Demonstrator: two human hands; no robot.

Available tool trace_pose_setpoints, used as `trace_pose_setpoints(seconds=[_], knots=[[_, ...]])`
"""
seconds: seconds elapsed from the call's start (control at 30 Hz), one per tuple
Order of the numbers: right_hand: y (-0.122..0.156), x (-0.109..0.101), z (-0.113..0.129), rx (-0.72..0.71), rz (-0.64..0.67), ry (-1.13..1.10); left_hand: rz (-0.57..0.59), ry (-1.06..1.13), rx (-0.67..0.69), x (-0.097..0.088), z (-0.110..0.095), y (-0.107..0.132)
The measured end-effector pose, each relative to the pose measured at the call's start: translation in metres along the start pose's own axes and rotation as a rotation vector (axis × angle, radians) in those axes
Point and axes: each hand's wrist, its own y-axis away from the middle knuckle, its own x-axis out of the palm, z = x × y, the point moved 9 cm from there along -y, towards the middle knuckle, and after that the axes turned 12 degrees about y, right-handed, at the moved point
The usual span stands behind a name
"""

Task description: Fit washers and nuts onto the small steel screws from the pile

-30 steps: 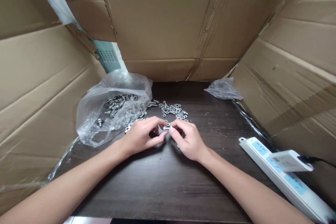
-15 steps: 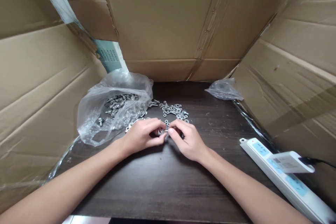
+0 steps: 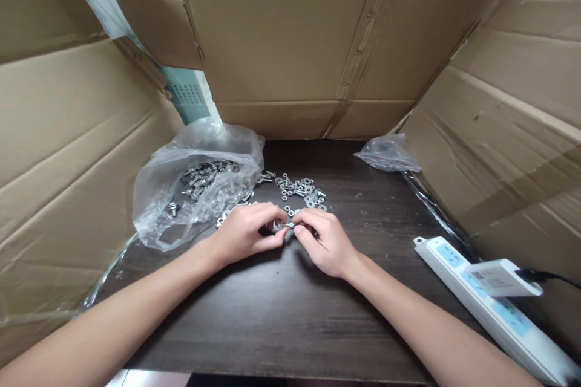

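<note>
Over the middle of the dark table, my left hand (image 3: 249,231) pinches a small metal bolt (image 3: 285,225) between thumb and forefinger. The bolt lies sideways, its shank pointing right. A nut (image 3: 291,226) shows on the shank's right end. My right hand (image 3: 325,240) is closed, with thumb and forefinger tips against that nut. The left fingers partly hide the bolt's head. Just beyond the fingertips lie a few loose nuts (image 3: 287,210). Farther back is a spread of washers, nuts and bolts (image 3: 301,188).
At the left, an open clear plastic bag (image 3: 154,193) holds many bolts. A smaller plastic bag (image 3: 388,153) lies at the back right. A white power strip (image 3: 476,296) with a plugged-in adapter (image 3: 499,278) runs along the right. Cardboard walls (image 3: 290,42) surround the table (image 3: 254,326).
The right fingertips have shifted slightly and opened a little, so the nut on the bolt's end now shows between the hands. The left hand keeps its hold.
</note>
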Motion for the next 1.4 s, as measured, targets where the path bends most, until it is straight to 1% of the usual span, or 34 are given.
trace_pose_setpoints(seconds=[0.1,0.3,0.6,0.77,0.9,0.97,1.27,1.4], knots=[[0.0006,0.0001,0.0,0.023,-0.027,-0.02,0.002,0.008,-0.011,0.0004,0.0016,0.0005],[0.0016,0.0019,0.0003,0.024,-0.045,-0.04,0.041,0.043,-0.074,0.004,0.0056,0.0017],[0.0015,0.0039,-0.0017,0.027,-0.029,-0.016,0.054,0.047,-0.101,0.0051,0.0057,0.0019],[0.0004,0.0056,-0.0023,0.027,0.0,-0.005,0.056,0.025,-0.082,0.0041,0.0035,0.0015],[0.0002,-0.0004,-0.0019,0.031,-0.056,-0.012,0.03,0.013,-0.056,0.0008,0.0011,0.0011],[0.0004,-0.0006,0.0004,0.012,-0.06,-0.016,0.024,0.009,-0.051,0.0002,0.0006,0.001],[0.0007,0.0073,-0.001,-0.004,0.004,-0.02,0.034,0.014,-0.049,0.0017,0.0003,0.001],[0.0,0.007,-0.001,0.0,0.009,-0.023,0.029,0.026,-0.032,0.0017,-0.0013,0.0009]])
